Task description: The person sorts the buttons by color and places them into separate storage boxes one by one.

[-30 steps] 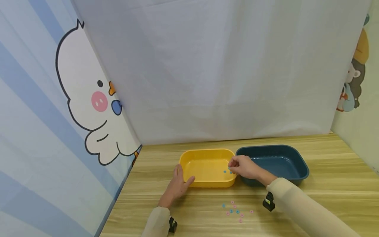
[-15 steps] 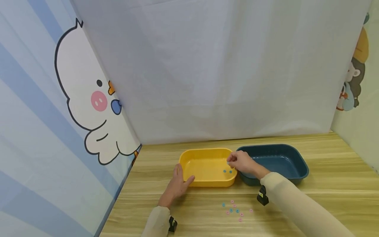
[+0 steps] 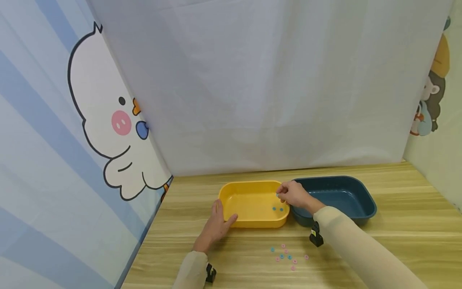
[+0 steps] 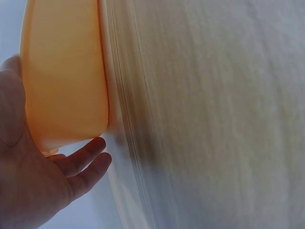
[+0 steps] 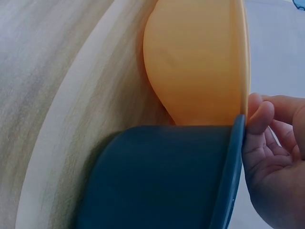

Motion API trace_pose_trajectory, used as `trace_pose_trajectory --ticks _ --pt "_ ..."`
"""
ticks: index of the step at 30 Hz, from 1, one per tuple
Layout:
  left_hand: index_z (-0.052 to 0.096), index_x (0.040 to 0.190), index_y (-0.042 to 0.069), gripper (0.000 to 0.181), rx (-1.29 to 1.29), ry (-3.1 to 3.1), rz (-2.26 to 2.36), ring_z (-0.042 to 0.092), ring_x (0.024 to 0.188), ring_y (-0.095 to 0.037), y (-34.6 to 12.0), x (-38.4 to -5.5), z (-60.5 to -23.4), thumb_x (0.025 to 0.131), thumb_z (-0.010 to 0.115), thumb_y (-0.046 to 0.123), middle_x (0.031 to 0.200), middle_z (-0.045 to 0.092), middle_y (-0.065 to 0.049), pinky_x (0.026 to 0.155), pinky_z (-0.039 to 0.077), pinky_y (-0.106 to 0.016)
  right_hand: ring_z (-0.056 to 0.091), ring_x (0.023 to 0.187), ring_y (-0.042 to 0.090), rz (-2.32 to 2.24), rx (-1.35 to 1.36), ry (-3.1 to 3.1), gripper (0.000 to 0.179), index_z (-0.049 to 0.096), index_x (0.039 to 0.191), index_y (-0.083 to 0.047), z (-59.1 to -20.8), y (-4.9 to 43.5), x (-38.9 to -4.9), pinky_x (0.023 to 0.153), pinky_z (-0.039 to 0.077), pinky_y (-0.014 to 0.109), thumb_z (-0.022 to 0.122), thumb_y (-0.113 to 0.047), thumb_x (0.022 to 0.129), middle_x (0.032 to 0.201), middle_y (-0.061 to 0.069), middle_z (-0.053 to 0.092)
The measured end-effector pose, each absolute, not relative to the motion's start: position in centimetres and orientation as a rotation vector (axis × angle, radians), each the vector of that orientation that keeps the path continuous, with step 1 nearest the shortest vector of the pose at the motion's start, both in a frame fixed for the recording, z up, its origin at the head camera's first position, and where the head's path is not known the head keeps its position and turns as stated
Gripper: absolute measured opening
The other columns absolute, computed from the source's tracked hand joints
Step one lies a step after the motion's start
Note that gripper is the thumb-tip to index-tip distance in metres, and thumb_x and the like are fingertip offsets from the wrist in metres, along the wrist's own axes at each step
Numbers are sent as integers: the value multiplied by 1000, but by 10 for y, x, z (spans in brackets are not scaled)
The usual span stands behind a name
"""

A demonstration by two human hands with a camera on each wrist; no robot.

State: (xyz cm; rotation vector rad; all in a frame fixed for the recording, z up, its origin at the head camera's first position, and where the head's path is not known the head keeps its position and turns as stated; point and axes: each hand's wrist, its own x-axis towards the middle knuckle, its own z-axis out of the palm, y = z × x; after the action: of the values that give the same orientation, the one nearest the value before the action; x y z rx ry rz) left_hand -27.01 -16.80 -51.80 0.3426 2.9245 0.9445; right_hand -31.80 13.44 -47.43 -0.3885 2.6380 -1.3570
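At the near left corner of a yellow plastic basin [image 3: 252, 223], my left hand [image 3: 213, 228] holds the wall, its thumb over the rim and its fingers along the outer end. My right hand [image 3: 294, 194] is above the basin's right end, pinching a small light-blue bead [image 3: 277, 195] between thumb and fingertips. In the right wrist view those fingertips show beside the rims, and the bead is hidden. Two blue beads [image 3: 274, 208] lie on the basin floor below the right hand.
A dark blue basin [image 3: 371, 208] stands against the yellow one on the right, partly behind the right hand. Several loose pink beads [image 3: 294, 261] and blue beads [image 3: 289, 257] are scattered on the wood-grain table [image 3: 245, 261] in front. A white curtain [image 3: 270, 88] hangs behind.
My right hand has shifted slightly left and away from me, carrying its bead above the two in the yellow basin. The left hand stays put.
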Motion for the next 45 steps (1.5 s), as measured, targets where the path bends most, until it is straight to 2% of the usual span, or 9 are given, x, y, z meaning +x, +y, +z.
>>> trace_pose_trajectory --ticks 7,19,24,28,31,38,45 --pt "4 146 -11 90 353 2931 942 46 117 -47 -167 -270 -518 96 45 50 150 6 -33 95 39 -52 61 72 29 -1361 -380 2623 9 63 98 2 -472 134 -319 57 49 30 58 -3 92 79 8 60" --pt "5 146 -12 86 353 2929 967 38 125 -47 -166 -271 -518 97 48 44 150 6 -32 100 35 -53 62 74 31 -1378 -371 2625 18 61 106 7 -476 135 -320 58 51 30 57 -3 92 88 17 63" --pt "5 146 -12 87 347 2927 959 40 123 -47 -166 -270 -518 96 48 46 150 6 -32 99 36 -52 62 76 31 -1365 -398 2645 15 62 104 5 -476 136 -317 60 51 30 57 -3 92 84 11 63" --pt "4 147 -10 87 335 2924 957 43 121 -46 -166 -270 -518 97 48 46 151 6 -31 98 37 -52 60 72 24 -1317 -459 2667 16 62 104 5 -472 138 -311 61 51 30 58 -4 92 81 5 61" --pt "4 147 -10 87 342 2926 962 42 122 -46 -166 -270 -517 97 47 46 151 6 -31 99 36 -52 58 70 18 -1271 -510 2678 16 62 104 4 -469 140 -306 61 49 29 58 -5 91 80 4 60" --pt "4 147 -9 90 331 2930 946 42 122 -45 -167 -270 -516 95 46 52 151 6 -30 99 36 -52 58 70 20 -1232 -669 2671 14 63 101 3 -466 147 -293 60 50 28 60 -5 90 83 4 61" --pt "4 147 -9 91 337 2921 964 42 121 -46 -167 -270 -516 95 46 52 151 6 -30 98 37 -53 56 71 12 -1170 -878 2658 7 64 97 -6 -469 148 -276 61 48 26 62 -9 91 81 -6 60"
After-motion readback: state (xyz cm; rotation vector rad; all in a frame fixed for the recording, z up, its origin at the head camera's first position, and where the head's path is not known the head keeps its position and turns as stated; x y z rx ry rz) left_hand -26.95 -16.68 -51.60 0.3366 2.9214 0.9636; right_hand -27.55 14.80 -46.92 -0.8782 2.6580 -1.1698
